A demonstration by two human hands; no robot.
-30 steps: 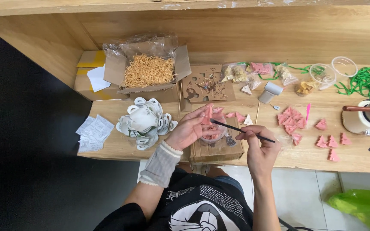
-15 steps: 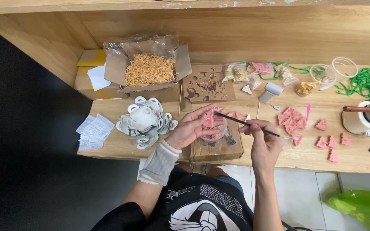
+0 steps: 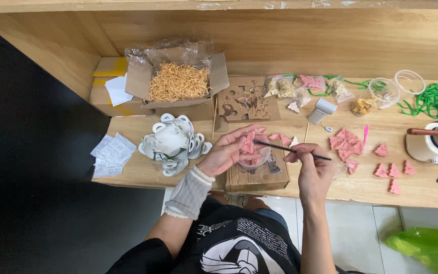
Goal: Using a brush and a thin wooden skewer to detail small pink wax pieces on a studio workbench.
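Pinching a small pink piece (image 3: 250,144) over a clear cup (image 3: 253,158) on the cardboard box (image 3: 259,175), the left hand (image 3: 227,155) curled closed around it. The right hand (image 3: 310,165) gripped a thin dark brush (image 3: 292,150), tip touching it. It looked light, thin and easily bent, best held by its edges. More pink pieces (image 3: 345,144) lay on the surface (image 3: 330,177).

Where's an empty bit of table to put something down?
Bare wood lies between the pink triangle pile and the white pot, and before the white pieces. It is crowded around the left hand and right hand.
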